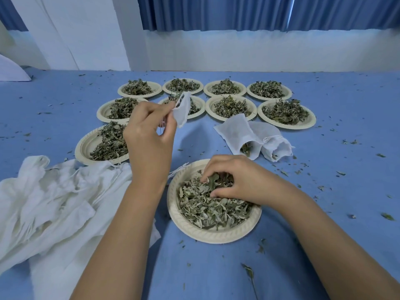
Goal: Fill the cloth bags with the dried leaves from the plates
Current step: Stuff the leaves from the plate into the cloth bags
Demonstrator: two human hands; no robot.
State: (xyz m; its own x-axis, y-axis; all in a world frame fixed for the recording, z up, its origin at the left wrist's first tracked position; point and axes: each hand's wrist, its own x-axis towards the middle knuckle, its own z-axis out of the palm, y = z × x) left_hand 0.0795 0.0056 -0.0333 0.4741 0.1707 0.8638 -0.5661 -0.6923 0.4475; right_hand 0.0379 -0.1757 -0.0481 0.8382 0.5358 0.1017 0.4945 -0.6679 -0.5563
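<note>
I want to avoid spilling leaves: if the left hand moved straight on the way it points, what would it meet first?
Probably the leaf-filled plate just behind the small cloth bag that the left hand pinches. The hand seems raised, so it might pass over that plate; depth is unclear.

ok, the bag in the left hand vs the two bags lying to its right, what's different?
The held bag hangs in the air, pinched by the left hand; the two lying bags rest on the blue table. The held bag looks flat and empty; the lying bags bulge, with leaves showing at their mouths. Both are white cloth with drawstrings.
</note>
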